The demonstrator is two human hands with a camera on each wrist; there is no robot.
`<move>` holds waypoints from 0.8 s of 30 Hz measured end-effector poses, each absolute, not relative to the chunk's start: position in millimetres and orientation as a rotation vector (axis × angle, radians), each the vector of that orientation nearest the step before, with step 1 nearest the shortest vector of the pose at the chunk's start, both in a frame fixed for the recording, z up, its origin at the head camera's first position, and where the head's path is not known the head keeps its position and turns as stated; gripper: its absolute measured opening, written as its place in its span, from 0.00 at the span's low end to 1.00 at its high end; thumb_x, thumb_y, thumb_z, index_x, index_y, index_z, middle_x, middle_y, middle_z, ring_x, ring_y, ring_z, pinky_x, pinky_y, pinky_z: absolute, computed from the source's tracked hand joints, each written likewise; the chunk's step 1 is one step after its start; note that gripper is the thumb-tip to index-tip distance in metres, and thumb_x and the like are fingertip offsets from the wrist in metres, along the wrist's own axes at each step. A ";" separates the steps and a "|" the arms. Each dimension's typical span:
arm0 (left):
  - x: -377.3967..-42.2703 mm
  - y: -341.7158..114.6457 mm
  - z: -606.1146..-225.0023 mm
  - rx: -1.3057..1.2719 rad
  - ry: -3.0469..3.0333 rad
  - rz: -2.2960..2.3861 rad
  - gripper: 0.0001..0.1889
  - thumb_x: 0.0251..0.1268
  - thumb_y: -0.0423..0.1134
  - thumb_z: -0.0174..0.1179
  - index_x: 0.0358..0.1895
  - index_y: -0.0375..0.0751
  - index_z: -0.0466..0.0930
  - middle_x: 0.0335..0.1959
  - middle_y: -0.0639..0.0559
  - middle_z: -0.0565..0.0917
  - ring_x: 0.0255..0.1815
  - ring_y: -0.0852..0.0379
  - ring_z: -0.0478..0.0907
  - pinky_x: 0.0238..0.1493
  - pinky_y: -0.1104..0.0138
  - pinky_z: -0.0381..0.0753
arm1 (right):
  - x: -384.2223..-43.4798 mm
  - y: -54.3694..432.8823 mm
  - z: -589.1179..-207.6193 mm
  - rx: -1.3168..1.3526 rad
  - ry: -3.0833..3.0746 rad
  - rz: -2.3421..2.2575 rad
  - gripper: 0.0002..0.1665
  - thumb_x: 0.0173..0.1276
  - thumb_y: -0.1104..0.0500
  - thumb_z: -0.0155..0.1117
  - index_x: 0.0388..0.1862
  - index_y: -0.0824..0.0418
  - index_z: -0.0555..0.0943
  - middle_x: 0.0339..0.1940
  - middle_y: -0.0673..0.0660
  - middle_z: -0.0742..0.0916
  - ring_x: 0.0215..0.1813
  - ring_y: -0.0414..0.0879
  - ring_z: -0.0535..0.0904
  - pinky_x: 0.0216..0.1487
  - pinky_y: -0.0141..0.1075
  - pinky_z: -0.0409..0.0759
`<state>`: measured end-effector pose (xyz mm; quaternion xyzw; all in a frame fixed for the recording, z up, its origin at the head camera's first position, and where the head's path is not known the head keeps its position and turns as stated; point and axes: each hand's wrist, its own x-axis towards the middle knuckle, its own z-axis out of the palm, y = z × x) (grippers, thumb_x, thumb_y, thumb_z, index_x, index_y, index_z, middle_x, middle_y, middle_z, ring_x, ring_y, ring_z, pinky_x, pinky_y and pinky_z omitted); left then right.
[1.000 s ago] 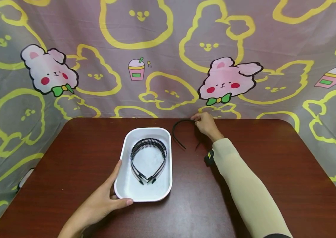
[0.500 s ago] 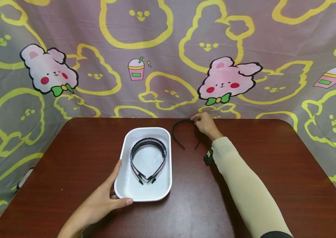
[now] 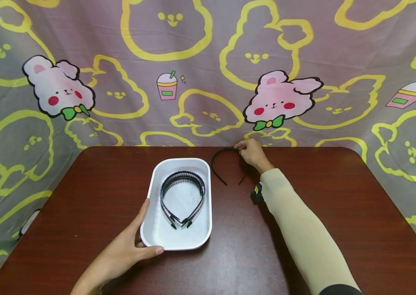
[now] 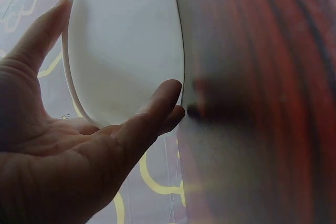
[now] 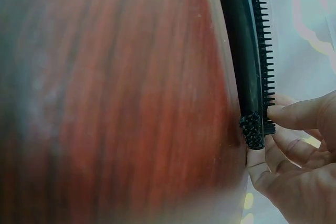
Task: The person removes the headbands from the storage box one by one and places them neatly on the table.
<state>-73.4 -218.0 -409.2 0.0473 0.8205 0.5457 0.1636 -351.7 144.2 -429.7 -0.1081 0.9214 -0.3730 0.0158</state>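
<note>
In the head view, a white plastic tray [image 3: 206, 229] lies left of the table's middle. Several black toothed headbands [image 3: 183, 176] are nested inside it. My left hand [image 3: 121, 250] holds the tray at its near left corner, thumb along the near side and a finger up the left side. In the left wrist view the hand spans the tray's end [image 4: 126, 40]. By the table's far edge, my right hand [image 3: 255, 155] pinches a black headband [image 3: 216, 157] at its curved top, its two ends pointing toward me. Comb-like teeth on this headband [image 5: 244, 51] show in the right wrist view.
The dark red-brown wooden table [image 3: 230, 254] has rounded far corners. A patterned cloth [image 3: 208, 73] with bunnies hangs right behind it and along both sides. A whitish object [image 3: 30, 221] shows partly beyond the table's left edge.
Hardly anything differs. The whole head view has shifted slightly left; both hands, the tray and the pinched headband keep their places.
</note>
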 end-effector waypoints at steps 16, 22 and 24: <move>-73.1 -217.1 -408.2 0.119 2.354 1.538 0.67 0.59 0.42 0.78 0.87 0.61 0.31 0.86 0.34 0.46 0.50 0.56 0.84 0.48 0.74 0.82 | -354.8 142.2 -432.6 -0.324 2.871 -1.160 0.19 0.71 0.74 0.53 0.53 0.70 0.88 0.53 0.70 0.89 0.59 0.62 0.83 0.63 0.52 0.79; -73.8 -217.1 -408.6 0.115 2.362 1.535 0.66 0.58 0.42 0.79 0.87 0.61 0.31 0.86 0.34 0.45 0.51 0.55 0.84 0.49 0.73 0.82 | -353.6 141.8 -430.9 -0.317 2.864 -1.158 0.20 0.71 0.74 0.51 0.54 0.70 0.88 0.53 0.69 0.89 0.59 0.61 0.83 0.63 0.52 0.79; -73.9 -217.2 -408.8 0.116 2.363 1.537 0.66 0.58 0.42 0.79 0.87 0.61 0.32 0.86 0.34 0.45 0.51 0.56 0.84 0.48 0.73 0.82 | -353.1 141.8 -430.5 -0.314 2.860 -1.157 0.20 0.71 0.74 0.51 0.54 0.70 0.88 0.53 0.69 0.88 0.59 0.61 0.82 0.63 0.52 0.79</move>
